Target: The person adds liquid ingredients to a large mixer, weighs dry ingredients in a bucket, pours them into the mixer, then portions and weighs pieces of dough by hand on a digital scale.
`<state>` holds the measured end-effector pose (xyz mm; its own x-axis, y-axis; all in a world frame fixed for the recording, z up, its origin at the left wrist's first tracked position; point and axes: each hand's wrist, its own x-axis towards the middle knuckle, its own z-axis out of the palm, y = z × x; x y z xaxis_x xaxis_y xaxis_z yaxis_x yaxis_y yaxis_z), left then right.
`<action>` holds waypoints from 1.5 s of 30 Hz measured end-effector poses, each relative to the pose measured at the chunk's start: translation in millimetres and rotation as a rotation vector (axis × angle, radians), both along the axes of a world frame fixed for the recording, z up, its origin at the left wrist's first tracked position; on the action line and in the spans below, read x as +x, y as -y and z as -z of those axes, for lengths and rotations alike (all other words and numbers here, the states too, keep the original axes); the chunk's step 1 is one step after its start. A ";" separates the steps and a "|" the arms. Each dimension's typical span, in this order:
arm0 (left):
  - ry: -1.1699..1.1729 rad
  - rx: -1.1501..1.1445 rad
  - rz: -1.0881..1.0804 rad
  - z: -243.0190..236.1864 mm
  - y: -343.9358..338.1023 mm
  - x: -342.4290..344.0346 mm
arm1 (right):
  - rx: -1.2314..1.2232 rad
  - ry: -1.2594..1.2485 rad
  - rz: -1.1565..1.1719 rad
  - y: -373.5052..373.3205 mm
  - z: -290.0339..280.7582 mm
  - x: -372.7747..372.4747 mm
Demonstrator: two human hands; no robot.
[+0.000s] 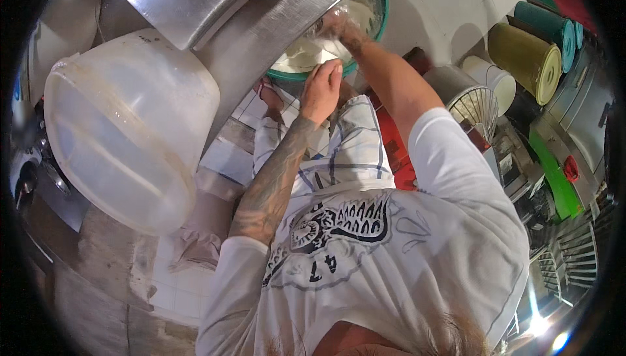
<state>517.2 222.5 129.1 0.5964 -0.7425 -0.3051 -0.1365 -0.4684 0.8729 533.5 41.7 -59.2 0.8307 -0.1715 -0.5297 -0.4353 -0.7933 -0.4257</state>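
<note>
A round tub with a green rim (pixel 383 22) stands between my legs, under the edge of the steel counter. Smooth, pale creamy stuff (pixel 303 55) lies in it. My right hand (pixel 335 23) reaches over the tub, its fingers curled and partly blurred. Something small and dark shows beside those fingers, too unclear to name. At the tub's near rim is my left hand (pixel 321 90), closed, with its fingers bent over the edge. The tub's lower part is hidden by my hands and legs.
A large translucent plastic bin (pixel 130 121) lies tipped at the left beside the steel counter (pixel 261 23). To the right stand a metal pot (pixel 450 83), a white bucket (pixel 501 81), a yellow barrel (pixel 521 56) and wire racks (pixel 577 252). Something red (pixel 391 141) is behind my right leg.
</note>
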 end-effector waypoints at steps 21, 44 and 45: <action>-0.368 0.788 -0.382 -71.5 -520.0 -15.5 | 0.381 -0.329 -0.082 -53.5 82.1 7.1; -0.437 0.633 -0.650 -108.6 -470.2 -36.5 | 1.036 -0.170 0.173 -44.7 61.9 -3.1; -0.376 0.654 -0.554 -106.7 -473.3 -39.2 | 1.079 -0.156 0.190 -44.5 60.2 -3.9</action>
